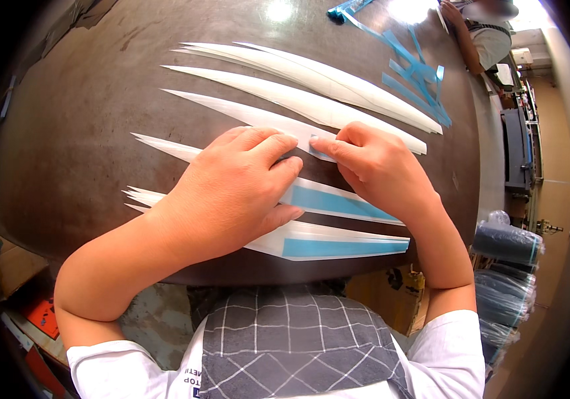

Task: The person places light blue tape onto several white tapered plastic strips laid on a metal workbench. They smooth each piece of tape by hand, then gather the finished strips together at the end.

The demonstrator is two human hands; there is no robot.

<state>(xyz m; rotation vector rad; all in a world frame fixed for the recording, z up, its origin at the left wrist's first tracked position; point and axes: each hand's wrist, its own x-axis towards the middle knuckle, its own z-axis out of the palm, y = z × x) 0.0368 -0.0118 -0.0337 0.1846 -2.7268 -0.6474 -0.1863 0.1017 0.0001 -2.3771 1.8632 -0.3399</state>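
Several long, pointed white strips (311, 83) lie side by side on a dark brown table (72, 133). My left hand (232, 189) presses flat on one middle strip (238, 116). My right hand (381, 166) pinches a small blue tab on that same strip between thumb and forefinger, right beside my left fingertips. Two nearer strips (338, 246) carry blue tape along their right halves; my left hand covers part of them.
Loose blue tape pieces (418, 73) lie at the table's far right. Another person (484, 33) sits at the far right corner. Dark wrapped rolls (508, 243) stand to my right, beside the table. Cardboard boxes (12, 266) sit below its left edge.
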